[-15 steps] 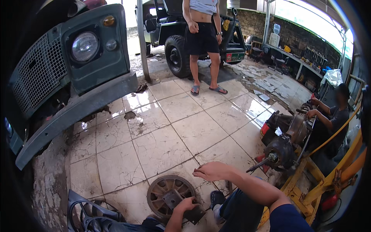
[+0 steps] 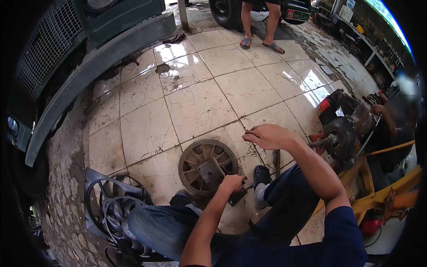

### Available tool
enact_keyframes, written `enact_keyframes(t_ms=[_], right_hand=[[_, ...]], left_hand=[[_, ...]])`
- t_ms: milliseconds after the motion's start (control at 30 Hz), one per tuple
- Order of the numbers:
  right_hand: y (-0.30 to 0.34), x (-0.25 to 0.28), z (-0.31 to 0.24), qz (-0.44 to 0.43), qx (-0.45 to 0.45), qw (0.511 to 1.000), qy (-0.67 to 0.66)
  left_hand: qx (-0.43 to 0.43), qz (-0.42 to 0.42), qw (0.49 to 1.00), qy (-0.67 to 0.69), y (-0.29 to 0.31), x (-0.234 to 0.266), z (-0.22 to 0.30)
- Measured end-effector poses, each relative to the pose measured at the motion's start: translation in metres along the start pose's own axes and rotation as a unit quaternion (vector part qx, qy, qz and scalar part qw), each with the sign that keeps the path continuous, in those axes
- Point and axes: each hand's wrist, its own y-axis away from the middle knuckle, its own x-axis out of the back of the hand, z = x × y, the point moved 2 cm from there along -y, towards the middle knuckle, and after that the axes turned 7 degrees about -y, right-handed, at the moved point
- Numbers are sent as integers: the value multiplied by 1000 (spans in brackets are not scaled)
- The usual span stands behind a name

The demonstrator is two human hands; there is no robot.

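Observation:
On the tiled floor before me lies a large rusty gear wheel [image 2: 188,156] with a toothed rim and wide openings. A dark rectangular metal plate [image 2: 207,172] with holes lies across its hub and overhangs its near right side. My left hand [image 2: 232,182] has its fingers curled at the plate's right edge; the grip is partly hidden by the hand itself. My right hand [image 2: 269,136] hangs in the air right of the gear wheel, palm down, fingers loosely stretched to the left, with nothing visible in them.
Black fan shrouds [image 2: 95,200] lie left of my knee. At right, an axle-like assembly [image 2: 340,138] sits near a yellow frame [image 2: 356,196], with a person crouching behind it. A vehicle bumper [image 2: 89,66] juts in at left. Another person's legs [image 2: 271,26] stand at the back.
My view has tilted down, bringing my legs and the fan shrouds further in. My left hand stays at the plate, and my right hand still hovers beside the gear wheel.

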Motion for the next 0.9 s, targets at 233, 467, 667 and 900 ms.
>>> enact_keyframes(t_ms=[233, 467, 667, 900], right_hand=[[-1, -6, -3, -15, 16, 1000, 15], [1, -7, -14, -38, 33, 998, -32], [-27, 1, -66, -48, 115, 992, 1], [-94, -25, -109, -149, 99, 976, 120]], left_hand=[[-37, 14, 999, -33, -9, -9, -5], [-53, 26, 986, -154, -8, -7, 3], [-51, 197, 973, -112, 7, -34, -4], [-38, 224, 967, -116, 12, -33, -1]])
